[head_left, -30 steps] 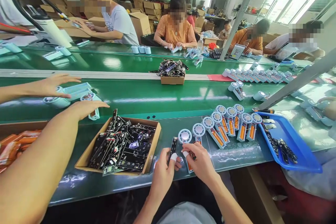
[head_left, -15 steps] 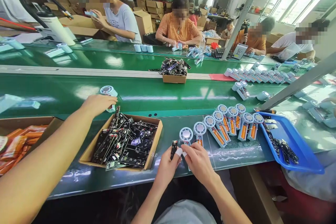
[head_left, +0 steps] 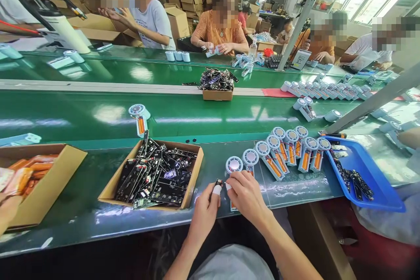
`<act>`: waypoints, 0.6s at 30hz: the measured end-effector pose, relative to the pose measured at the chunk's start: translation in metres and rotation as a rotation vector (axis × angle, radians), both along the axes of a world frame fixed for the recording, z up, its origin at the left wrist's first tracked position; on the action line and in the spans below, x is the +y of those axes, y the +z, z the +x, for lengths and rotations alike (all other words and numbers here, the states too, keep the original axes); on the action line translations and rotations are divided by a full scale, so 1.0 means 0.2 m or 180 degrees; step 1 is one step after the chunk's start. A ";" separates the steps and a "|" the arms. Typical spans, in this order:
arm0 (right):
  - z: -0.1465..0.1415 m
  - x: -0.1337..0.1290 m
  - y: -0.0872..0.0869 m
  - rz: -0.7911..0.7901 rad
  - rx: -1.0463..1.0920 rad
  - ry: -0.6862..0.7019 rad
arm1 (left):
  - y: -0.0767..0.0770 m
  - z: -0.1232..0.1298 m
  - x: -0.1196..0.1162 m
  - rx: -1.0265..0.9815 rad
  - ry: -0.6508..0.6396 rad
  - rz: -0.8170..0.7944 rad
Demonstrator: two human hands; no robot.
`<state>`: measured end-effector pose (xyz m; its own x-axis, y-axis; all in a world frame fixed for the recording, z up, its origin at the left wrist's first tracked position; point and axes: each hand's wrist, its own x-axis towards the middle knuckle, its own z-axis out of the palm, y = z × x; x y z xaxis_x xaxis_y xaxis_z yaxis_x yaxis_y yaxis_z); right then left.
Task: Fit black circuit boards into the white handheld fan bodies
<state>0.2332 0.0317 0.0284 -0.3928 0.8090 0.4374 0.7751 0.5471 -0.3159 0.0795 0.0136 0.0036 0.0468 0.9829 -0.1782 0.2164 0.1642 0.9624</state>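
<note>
My left hand [head_left: 206, 208] is closed on a small black circuit board [head_left: 218, 182], held with its end up between thumb and fingers. My right hand [head_left: 246, 194] is pinched close beside it, its fingertips near the board; what they hold is too small to make out. Both thumbs wear white coverings. Just behind my hands lies a light-blue handheld fan [head_left: 234, 165], its round head showing and its handle partly hidden by my right hand. A second fan [head_left: 251, 157] lies against it on the right.
Left of my hands stands a cardboard box [head_left: 193, 183] of black circuit boards; farther left, a box [head_left: 62, 183] of orange-wrapped batteries with another person's hand [head_left: 9, 212]. Several open fans [head_left: 278, 153] lie to the right, beside a blue tray [head_left: 380, 183]. One fan [head_left: 140, 116] rests on the green belt.
The other person's arm has drawn back from the fan on the belt to the battery box. In my left hand the circuit board has tipped and shows less. My right hand stays close by.
</note>
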 end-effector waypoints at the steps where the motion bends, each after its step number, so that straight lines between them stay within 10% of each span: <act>1: -0.01 0.00 0.00 0.0005 -0.0078 -0.0020 | 0.00 0.00 0.00 0.0192 -0.0001 0.0164; 10: -0.05 0.00 0.03 -0.0028 -0.0572 -0.0236 | -0.04 -0.01 0.00 0.1455 -0.0207 0.1377; 18: -0.05 0.00 0.02 -0.0281 -0.0497 -0.0312 | -0.04 -0.03 0.01 0.1860 -0.0378 0.1475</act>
<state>0.2240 0.0319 0.0329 -0.3677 0.8792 0.3031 0.8666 0.4421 -0.2312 0.0726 0.0151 -0.0047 0.1819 0.9575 0.2239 0.7038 -0.2858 0.6503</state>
